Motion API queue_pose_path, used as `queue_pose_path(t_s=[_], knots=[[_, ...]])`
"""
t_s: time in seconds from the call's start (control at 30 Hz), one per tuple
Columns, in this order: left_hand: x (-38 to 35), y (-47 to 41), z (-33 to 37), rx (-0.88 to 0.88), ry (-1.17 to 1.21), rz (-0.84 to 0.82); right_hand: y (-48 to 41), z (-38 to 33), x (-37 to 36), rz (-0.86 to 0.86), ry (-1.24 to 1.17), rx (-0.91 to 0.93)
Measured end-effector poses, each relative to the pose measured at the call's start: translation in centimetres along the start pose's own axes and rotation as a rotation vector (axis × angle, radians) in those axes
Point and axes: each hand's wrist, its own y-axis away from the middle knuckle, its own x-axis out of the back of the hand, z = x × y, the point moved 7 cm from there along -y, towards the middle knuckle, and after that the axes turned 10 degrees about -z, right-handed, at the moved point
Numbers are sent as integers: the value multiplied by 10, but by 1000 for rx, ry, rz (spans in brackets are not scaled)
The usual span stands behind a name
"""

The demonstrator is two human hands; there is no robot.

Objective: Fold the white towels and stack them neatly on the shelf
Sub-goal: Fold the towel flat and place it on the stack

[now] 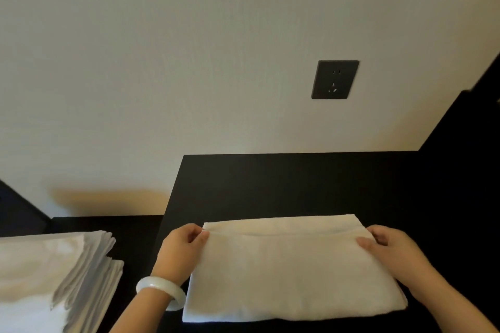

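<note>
Our left hand (184, 246) pinches the far left corner of the top layer of a folded white towel (292, 276), thumb and fingertips closed on the cloth. Our right hand (392, 249) grips the matching far right corner, thumb lying on top and fingers curled round the edge. Both hands hold the same fold, whose far edge sits just short of the far edge of the layer beneath, so a narrow strip of lower cloth shows beyond it. A pale, glossy bangle (161, 292) circles the left wrist.

The towel lies flat on a black tabletop (297, 184), near its front edge, wide side facing us. To the left, on a lower dark surface (135, 227), rests a stack of folded white towels (56, 270); its layered edges face right and the upper ones splay slightly out of line. The stack and the towel in our hands lie apart.

Behind the tabletop rises a cream wall (189, 62) bearing a dark grey power socket (335, 79), above the towel and to its right.
</note>
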Motion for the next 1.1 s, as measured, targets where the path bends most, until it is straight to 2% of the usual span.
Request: queue_pose_path(t_s=[0.17,0.27,0.4,0.57,0.63,0.7,0.73,0.8,0.83,0.9,0.93,1.0,1.03,1.1], knots=[[15,-9,9,1,35,128,-12,-28,21,123,-168,45],[4,-22,8,43,-4,120,-34,-26,5,194,53,-6],[-6,-22,7,62,-11,193,-40,-21,-13,355,348,-84],[-4,-27,8,84,-71,187,-35,-34,-15,384,441,-70],[-4,-22,13,98,-198,208,-28,-40,-16,445,508,-56],[-9,-16,32,-22,-498,309,-20,-54,-24,487,662,2],[-18,-9,45,-135,-606,368,-14,-63,-34,495,707,66],[-44,0,67,-383,-645,402,-5,-83,-62,443,703,285],[-62,2,74,-482,-642,359,0,-93,-79,392,718,397],[-97,1,78,-541,-703,191,6,-107,-115,257,789,563],[-109,-1,73,-531,-756,147,5,-106,-128,184,804,584],[-116,-9,53,-448,-809,87,-9,-89,-141,3,803,467],[-113,-12,41,-412,-810,93,-13,-78,-137,-18,809,408],[-97,-12,21,-347,-805,154,-19,-57,-107,61,812,311]])
